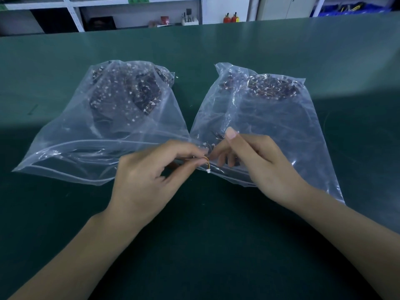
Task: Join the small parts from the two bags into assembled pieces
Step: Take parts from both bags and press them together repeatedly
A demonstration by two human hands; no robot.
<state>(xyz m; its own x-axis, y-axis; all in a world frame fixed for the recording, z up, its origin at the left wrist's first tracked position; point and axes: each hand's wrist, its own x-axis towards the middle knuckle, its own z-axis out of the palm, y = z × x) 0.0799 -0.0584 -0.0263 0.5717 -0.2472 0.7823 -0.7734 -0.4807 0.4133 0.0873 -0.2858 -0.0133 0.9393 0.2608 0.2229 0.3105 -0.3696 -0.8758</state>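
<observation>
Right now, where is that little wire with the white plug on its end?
In the head view, the small wire hangs at centre, pinched by the left hand, close beside the right hand, over the near edge of the right bag.

green table — shelves behind

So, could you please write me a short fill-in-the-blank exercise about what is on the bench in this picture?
1. The small parts lie in ____ clear plastic bags on the green table.
2. The left hand pinches a short wire whose free end carries a tiny ____ connector.
3. The right hand rests over the mouth of the ____ bag.
4. The left bag lies with its opening towards the ____.

Missing words: two; white; right; person
</observation>
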